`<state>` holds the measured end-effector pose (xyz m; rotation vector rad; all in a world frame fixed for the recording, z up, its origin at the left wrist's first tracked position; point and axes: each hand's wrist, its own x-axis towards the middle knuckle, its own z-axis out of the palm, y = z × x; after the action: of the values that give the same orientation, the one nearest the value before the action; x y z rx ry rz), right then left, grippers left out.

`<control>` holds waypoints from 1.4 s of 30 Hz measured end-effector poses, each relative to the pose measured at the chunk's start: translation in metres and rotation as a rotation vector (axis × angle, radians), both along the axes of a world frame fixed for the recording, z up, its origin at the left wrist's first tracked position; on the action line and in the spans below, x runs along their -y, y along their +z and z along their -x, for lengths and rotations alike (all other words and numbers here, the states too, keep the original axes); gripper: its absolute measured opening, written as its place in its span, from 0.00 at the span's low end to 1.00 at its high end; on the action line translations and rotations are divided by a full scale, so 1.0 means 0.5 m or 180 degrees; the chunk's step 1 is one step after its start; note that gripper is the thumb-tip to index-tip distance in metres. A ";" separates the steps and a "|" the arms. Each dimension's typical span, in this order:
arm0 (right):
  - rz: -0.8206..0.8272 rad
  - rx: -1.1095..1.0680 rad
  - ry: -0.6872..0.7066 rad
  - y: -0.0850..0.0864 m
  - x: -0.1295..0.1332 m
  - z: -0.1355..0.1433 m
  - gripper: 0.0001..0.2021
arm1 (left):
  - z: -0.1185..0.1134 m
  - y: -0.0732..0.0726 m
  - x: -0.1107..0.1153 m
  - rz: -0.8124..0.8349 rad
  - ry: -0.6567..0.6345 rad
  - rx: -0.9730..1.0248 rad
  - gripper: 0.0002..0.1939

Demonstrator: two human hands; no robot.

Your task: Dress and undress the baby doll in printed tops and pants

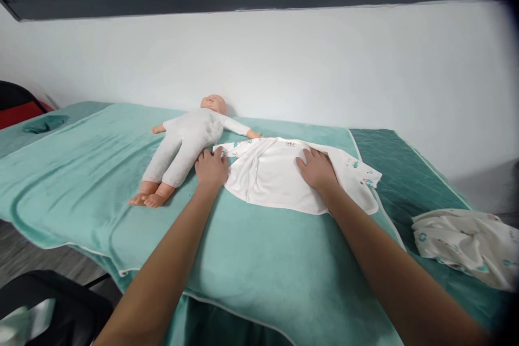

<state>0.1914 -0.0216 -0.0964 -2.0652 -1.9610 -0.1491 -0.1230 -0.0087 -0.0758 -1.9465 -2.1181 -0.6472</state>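
Garment [279, 175] part hidden under flat hands | left hand [211, 168], right hand [316, 168] grip: open, nothing held

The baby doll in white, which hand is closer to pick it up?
Probably the left hand: it rests on the white baby shirt's edge, right beside the plastic baby doll's legs. The right hand lies flat farther away.

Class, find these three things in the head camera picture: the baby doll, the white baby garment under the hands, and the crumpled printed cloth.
Baby doll [190, 138]: head view, on its white torso.
White baby garment [270, 175]: head view, bare middle between the hands.
Crumpled printed cloth [466, 243]: head view, its centre folds.
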 end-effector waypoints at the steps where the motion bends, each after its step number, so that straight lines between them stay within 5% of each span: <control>1: -0.0012 0.0001 0.0007 0.000 0.000 0.000 0.26 | 0.006 -0.001 -0.003 -0.0009 -0.0123 0.0084 0.22; 8: -0.0035 -0.0037 0.0046 -0.004 -0.002 -0.003 0.26 | 0.032 -0.008 -0.012 -0.0769 -0.1115 0.0856 0.24; 15: -0.0091 -0.0062 0.0059 -0.009 -0.006 -0.006 0.26 | 0.025 -0.012 -0.012 -0.0367 -0.0470 0.0751 0.23; 28: -0.0558 0.0122 0.0660 0.013 0.020 0.008 0.17 | 0.021 -0.011 -0.018 -0.0104 -0.0901 0.0425 0.19; 38: -0.0453 0.0048 0.0339 0.010 0.017 0.003 0.20 | 0.010 -0.002 -0.018 0.0517 -0.0486 0.0246 0.24; 42: -0.0333 0.0189 0.0555 0.012 0.017 0.007 0.20 | 0.009 -0.001 -0.020 0.0584 -0.0429 0.0234 0.24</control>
<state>0.1878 -0.0299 -0.0906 -1.8355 -2.1094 -0.2723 -0.1273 0.0015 -0.0765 -2.2104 -2.1728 -0.5741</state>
